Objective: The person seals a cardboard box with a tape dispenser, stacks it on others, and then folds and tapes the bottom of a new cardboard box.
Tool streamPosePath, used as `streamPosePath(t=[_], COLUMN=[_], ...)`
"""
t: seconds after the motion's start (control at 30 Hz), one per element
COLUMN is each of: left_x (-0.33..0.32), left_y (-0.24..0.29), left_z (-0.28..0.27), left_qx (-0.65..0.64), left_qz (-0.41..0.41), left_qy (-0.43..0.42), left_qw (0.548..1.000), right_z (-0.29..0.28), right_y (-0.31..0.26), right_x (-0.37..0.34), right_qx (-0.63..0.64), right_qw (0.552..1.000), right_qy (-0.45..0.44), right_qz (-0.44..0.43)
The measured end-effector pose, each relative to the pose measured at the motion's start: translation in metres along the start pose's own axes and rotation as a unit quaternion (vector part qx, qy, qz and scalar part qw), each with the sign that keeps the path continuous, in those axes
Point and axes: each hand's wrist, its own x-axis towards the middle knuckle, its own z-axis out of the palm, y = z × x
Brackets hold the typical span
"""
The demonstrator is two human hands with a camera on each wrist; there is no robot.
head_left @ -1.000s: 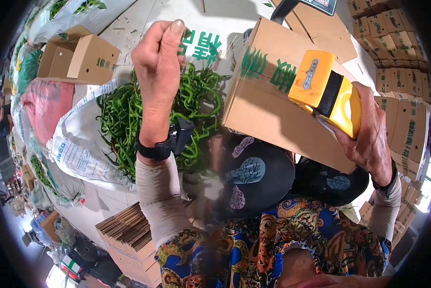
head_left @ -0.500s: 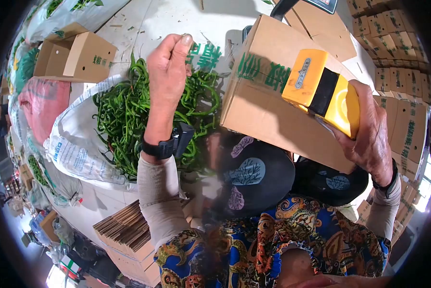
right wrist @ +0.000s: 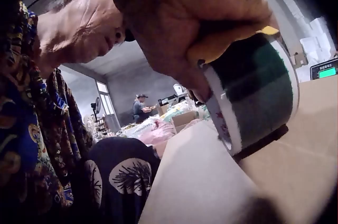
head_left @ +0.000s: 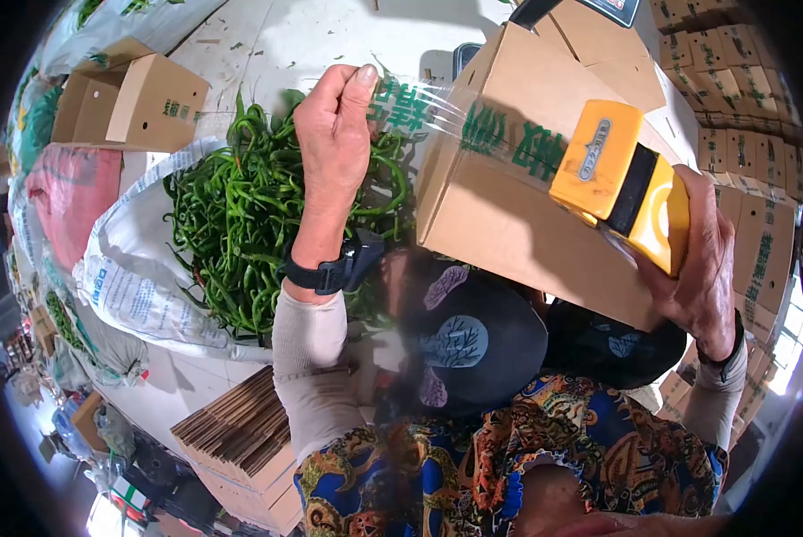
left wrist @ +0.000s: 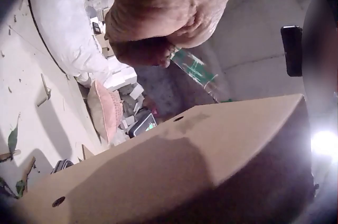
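In the head view, my left hand (head_left: pixel 337 134) pinches the end of a strip of clear packing tape with green print (head_left: pixel 412 107) between thumb and curled fingers. That strip runs from the hand to the top of a closed cardboard box (head_left: pixel 518 210), and the left wrist view shows the tape (left wrist: pixel 194 68) above the box's holed side. My right hand (head_left: pixel 704 259) grips a yellow tape dispenser (head_left: pixel 585 179) over the box top. A large green tape roll (right wrist: pixel 259 84) sits in it, low against the cardboard in the right wrist view.
Green chili peppers (head_left: pixel 240 215) lie heaped on a white sack (head_left: pixel 142 309) to the left. An open carton (head_left: pixel 164 103) stands behind, flattened cardboard (head_left: pixel 236 421) is stacked at lower left, and stacked boxes (head_left: pixel 746 233) line the right. A scale display (right wrist: pixel 327 72) is beyond the box.
My left hand has moved right, towards the box, still pinching. The dispenser in my right hand has shifted slightly right. The stretched tape strip now shows clearly between the left hand and the box.
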Motion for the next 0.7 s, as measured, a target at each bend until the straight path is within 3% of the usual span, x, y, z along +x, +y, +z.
streamPosePath(t=[0.17, 0.43, 0.53, 0.63, 0.7], left_x=[0.000, -0.004, -0.018, -0.018, -0.021], left_y=[0.016, -0.019, -0.034, -0.032, -0.032], left_z=[0.003, 0.010, 0.039, 0.042, 0.050], left_qx=[-0.017, 0.032, -0.008, -0.003, -0.013], left_qz=[0.001, 0.021, 0.093, 0.017, 0.061], left_qy=[0.023, -0.038, -0.054, -0.120, -0.102], left_qw=[1.000, 0.999, 0.994, 0.993, 0.993], right_z=[0.000, 0.000, 0.001, 0.002, 0.002], right_y=[-0.001, 0.003, -0.001, -0.001, 0.001], right_x=[-0.003, -0.006, -0.003, 0.000, -0.001], right_qx=[-0.035, -0.011, -0.016, -0.029, -0.040], right_qw=[0.999, 0.999, 1.000, 1.000, 0.999], right_qy=[0.008, -0.028, -0.022, -0.007, -0.006], right_qz=[-0.010, 0.022, 0.009, -0.008, -0.023])
